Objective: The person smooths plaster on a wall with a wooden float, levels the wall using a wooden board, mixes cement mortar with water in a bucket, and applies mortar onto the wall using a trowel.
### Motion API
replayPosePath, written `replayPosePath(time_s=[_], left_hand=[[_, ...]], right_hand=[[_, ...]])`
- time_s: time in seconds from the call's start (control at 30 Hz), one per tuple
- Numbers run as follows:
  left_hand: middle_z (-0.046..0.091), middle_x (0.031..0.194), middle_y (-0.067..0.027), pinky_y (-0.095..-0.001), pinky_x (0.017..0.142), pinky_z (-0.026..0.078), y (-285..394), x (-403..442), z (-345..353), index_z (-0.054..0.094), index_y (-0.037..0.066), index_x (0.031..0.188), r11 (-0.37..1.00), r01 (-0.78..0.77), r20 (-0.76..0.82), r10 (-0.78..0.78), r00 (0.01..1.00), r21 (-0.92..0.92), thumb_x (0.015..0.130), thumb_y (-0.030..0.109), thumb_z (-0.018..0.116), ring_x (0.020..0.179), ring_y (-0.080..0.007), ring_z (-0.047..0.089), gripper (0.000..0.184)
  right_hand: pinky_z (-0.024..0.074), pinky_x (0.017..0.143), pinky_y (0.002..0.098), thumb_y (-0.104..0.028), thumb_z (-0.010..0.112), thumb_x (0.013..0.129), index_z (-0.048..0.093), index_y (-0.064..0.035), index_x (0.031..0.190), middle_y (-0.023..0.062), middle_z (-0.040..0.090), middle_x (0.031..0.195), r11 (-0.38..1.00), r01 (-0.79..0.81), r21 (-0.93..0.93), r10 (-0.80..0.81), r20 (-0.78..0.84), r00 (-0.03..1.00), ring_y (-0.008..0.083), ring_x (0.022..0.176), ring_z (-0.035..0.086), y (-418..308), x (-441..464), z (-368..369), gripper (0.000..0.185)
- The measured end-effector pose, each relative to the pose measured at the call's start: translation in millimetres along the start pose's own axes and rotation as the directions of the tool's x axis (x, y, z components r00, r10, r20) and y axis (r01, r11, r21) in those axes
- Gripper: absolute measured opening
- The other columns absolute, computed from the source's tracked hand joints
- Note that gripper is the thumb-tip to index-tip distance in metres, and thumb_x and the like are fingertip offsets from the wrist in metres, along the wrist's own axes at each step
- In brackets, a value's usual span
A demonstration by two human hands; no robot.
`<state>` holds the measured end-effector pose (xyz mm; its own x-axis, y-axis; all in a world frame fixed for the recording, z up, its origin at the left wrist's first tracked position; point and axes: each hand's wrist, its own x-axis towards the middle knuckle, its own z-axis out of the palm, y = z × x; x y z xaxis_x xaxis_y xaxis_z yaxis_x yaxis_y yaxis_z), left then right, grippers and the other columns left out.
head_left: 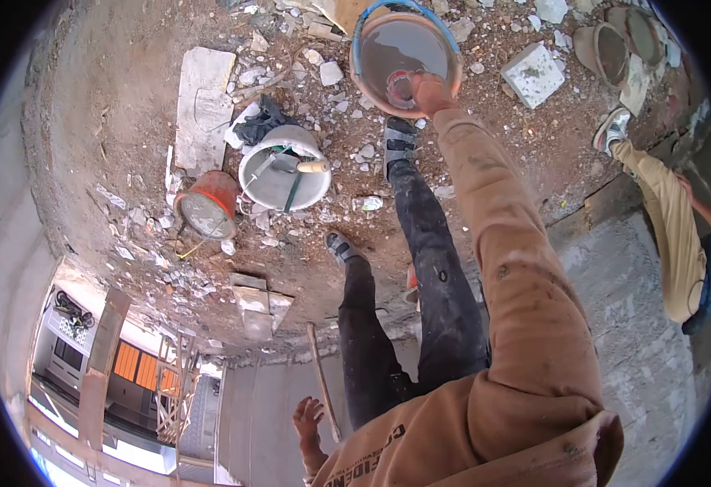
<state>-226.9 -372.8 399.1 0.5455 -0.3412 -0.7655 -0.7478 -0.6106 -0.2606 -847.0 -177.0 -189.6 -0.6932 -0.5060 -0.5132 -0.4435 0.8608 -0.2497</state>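
My right hand point(432, 93) reaches down into a wide round tub point(456, 69) of grey liquid, its fingers closed at the edge of a small red round container point(401, 88). The container sits low in the liquid near the tub's front side. A blue hose or band point(357, 45) runs along the tub's rim. Down by my body, my left hand point(308, 418) holds nothing, its fingers apart and a little bent. Closest to it is a long wooden handle point(323, 377), which it does not touch.
Left of my feet stand a white bucket point(250, 183) holding a wooden-handled tool point(313, 166) and an orange bucket point(219, 188). A pale block point(532, 75) and more buckets point(601, 55) lie right of the tub. Another person point(664, 227) is at far right. Rubble covers the ground.
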Motion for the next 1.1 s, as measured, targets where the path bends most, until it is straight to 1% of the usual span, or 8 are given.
replayPosePath(time_s=[0.13,0.23,0.4,0.47,0.53,0.7,0.83,1.1], left_hand=[[0.07,0.11,-0.0073,-0.0346,0.079,0.052,9,13,-18,0.061,0.005,0.126,0.998,-0.06,0.041,0.061,0.997,-0.027,0.095,0.03,0.067,0.099,-0.0216,0.069,0.041],[0.069,0.112,-0.0065,-0.0345,0.079,0.051,11,51,-38,0.06,0.005,0.127,0.981,-0.191,0.09,0.193,0.977,-0.033,0.094,0.03,0.069,0.1,-0.0202,0.068,0.042],[0.07,0.109,-0.0056,-0.0313,0.07,0.05,47,154,-75,0.061,0.008,0.128,0.846,-0.528,0.197,0.507,0.839,0.073,0.094,0.025,0.07,0.094,-0.0172,0.068,0.039],[0.067,0.123,-0.0103,-0.036,0.083,0.051,77,179,-94,0.057,0.003,0.135,0.76,-0.635,0.277,0.586,0.761,0.139,0.094,0.021,0.068,0.103,-0.0212,0.067,0.045],[0.066,0.124,-0.0107,-0.0371,0.085,0.05,99,171,-119,0.056,0.004,0.136,0.639,-0.748,0.354,0.668,0.655,0.179,0.096,0.019,0.065,0.105,-0.0212,0.066,0.044],[0.068,0.122,-0.0065,-0.0341,0.08,0.051,138,193,-181,0.056,0.008,0.135,0.62,-0.74,0.377,0.641,0.669,0.26,0.097,0.018,0.063,0.104,-0.0189,0.068,0.04],[0.07,0.117,-0.0047,-0.0326,0.072,0.051,170,250,-201,0.057,0.011,0.132,0.548,-0.773,0.533,0.571,0.625,0.319,0.096,0.017,0.065,0.1,-0.0164,0.069,0.037],[0.07,0.115,-0.006,-0.0293,0.072,0.05,92,193,-132,0.06,0.009,0.129,0.313,-0.854,0.571,0.641,0.513,0.416,0.096,0.021,0.067,0.098,-0.0157,0.069,0.036]], right_hand=[[0.0539,0.085,0.0488,-0.02,0.058,0.089,0.069,-0.0092,0.107,0.0197,0.07,0.097,0.911,-0.189,0.367,0.283,-0.222,0.933,0.0388,0.095,0.067,-23,-55,-42,0.023],[0.0527,0.085,0.0515,-0.021,0.063,0.083,0.068,-0.005,0.102,0.0235,0.069,0.095,0.808,-0.345,0.478,0.463,-0.154,0.873,0.0432,0.094,0.065,-41,-111,-86,0.026],[0.052,0.083,0.0542,-0.021,0.062,0.084,0.068,0.0004,0.097,0.0264,0.069,0.096,0.71,-0.35,0.612,0.603,-0.271,0.75,0.0463,0.092,0.066,-81,-258,-114,0.026],[0.0515,0.083,0.0555,-0.021,0.062,0.084,0.067,0.0023,0.098,0.0281,0.068,0.096,0.659,-0.371,0.654,0.663,-0.271,0.698,0.0474,0.092,0.065,-112,-337,-126,0.027],[0.0511,0.083,0.0564,-0.019,0.061,0.085,0.064,0.0032,0.103,0.0295,0.068,0.096,0.546,-0.404,0.734,0.763,-0.237,0.601,0.0483,0.092,0.065,-152,-423,-113,0.029],[0.0502,0.081,0.0574,-0.014,0.06,0.085,0.057,0.0037,0.123,0.0307,0.067,0.094,0.248,-0.351,0.903,0.948,-0.152,0.28,0.0497,0.092,0.065,-241,-632,-76,0.042],[0.0489,0.083,0.058,-0.013,0.058,0.086,0.052,0.0007,0.132,0.0304,0.068,0.098,0.054,-0.519,0.853,0.994,0.004,0.111,0.0502,0.093,0.064,-306,-778,6,0.048],[0.0505,0.09,0.0536,-0.02,0.059,0.086,0.057,-0.0113,0.134,0.0266,0.069,0.108,-0.276,-0.617,0.737,0.958,0.262,-0.116,0.0466,0.101,0.066,-358,-977,163,0.049]])
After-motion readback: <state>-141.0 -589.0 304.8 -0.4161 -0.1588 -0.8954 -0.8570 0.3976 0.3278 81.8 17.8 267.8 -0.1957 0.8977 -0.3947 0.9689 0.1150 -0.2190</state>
